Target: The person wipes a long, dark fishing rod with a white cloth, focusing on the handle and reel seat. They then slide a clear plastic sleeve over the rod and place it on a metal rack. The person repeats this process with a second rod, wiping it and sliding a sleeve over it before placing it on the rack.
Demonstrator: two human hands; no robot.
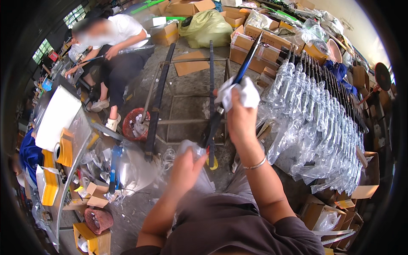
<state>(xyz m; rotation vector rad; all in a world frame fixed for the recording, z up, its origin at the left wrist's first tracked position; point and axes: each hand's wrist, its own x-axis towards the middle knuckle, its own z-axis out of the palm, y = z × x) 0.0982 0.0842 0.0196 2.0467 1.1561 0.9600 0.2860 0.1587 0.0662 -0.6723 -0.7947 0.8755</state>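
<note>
A long black rod with a blue section [243, 67], much like a fishing rod, slants up and away from me. My right hand [240, 114] is closed around its middle through a crumpled white cloth [250, 94]. Nearer to me, my left hand [185, 166] is closed at the rod's lower end, where clear plastic [192, 147] bunches around it. That end is partly hidden by the fingers and the plastic. Beneath the rod stands a metal frame [172, 121] with two dark padded bars [160, 91].
Many plastic-sleeved rods [312, 114] lean in a row at right. Cardboard boxes [254, 51] and a yellow-green sack [207, 29] stand beyond the frame. A red basket [135, 123] sits left of it. A seated co-worker [121, 46] handles another rod at far left.
</note>
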